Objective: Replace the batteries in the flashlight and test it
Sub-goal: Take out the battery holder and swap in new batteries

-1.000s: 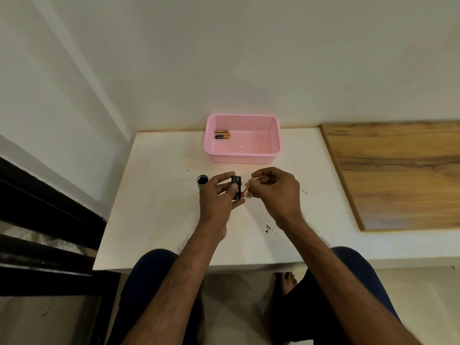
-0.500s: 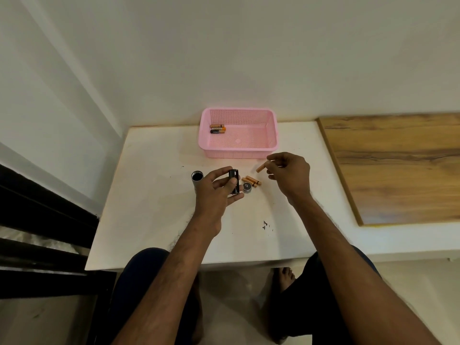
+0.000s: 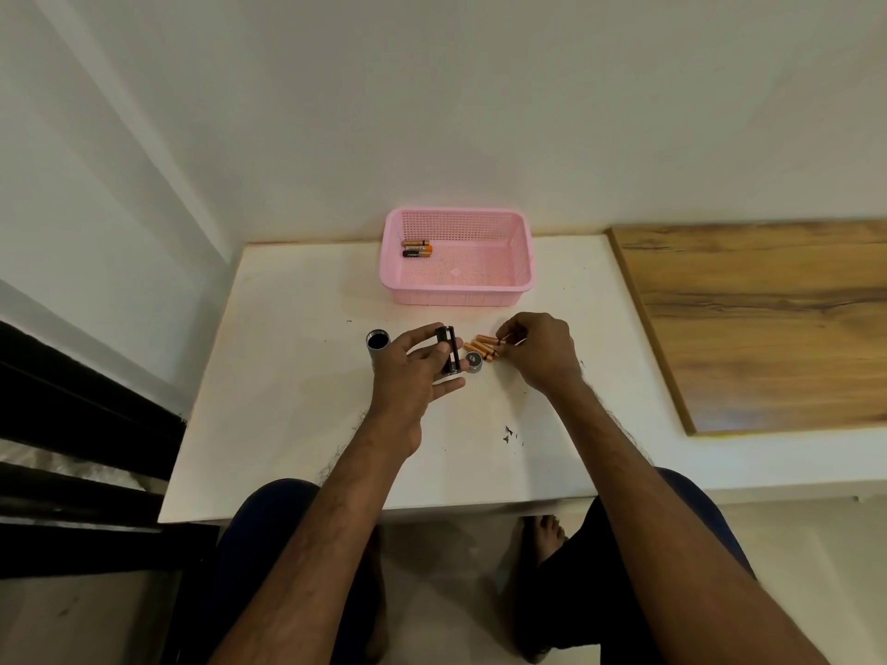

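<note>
- 2 hands work over the white bench [image 3: 297, 376]: the left hand [image 3: 413, 371] is closed around the black battery holder [image 3: 447, 350], held roughly upright with its long axis tipped slightly away from the person.
- 1 orange battery [image 3: 505, 339] is pinched in the fingertips of the right hand [image 3: 540, 350]; whether it rests on the bench or is just lifted cannot be told.
- Several more orange batteries [image 3: 480, 348] lie loose just beside the holder, on its right, with the tail cap [image 3: 474, 360] in front of them.
- Set apart to the left, the flashlight tube [image 3: 377, 345] lies by the left hand, open mouth showing.
- 2 batteries [image 3: 416, 248] sit in the pink basket [image 3: 456, 292] at the back, well apart.
- Judged next: the holder lies left of the right hand, so the battery must travel leftward and line up with the holder's long axis.
</note>
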